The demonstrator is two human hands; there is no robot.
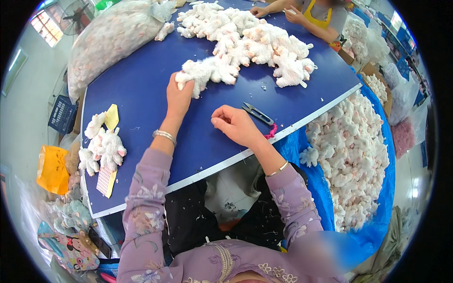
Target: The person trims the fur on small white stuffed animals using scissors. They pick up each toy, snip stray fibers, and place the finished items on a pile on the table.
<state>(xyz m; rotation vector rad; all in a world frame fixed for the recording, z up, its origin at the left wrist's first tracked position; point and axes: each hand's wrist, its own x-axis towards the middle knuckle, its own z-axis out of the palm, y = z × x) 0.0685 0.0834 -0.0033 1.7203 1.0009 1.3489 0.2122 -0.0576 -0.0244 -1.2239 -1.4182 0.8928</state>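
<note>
My left hand (180,96) is closed on a small white plush toy (198,71) at the near end of a heap of similar toys (245,35) on the blue table (155,122). The toy's fluffy body lies beside others in the heap. My right hand (236,125) hovers over the table near its front edge, fingers curled with the thumb against them, and nothing shows in it. Just right of that hand lie black thread snips (257,113) with a pink tie (271,132) at the handle end.
Several plush toys (104,144) lie at the table's left with yellow papers (112,117). A big clear bag of toys (113,40) stands far left. To the right, a blue sack (389,165) holds many white toys. Across the table sits a person in a yellow apron (311,16).
</note>
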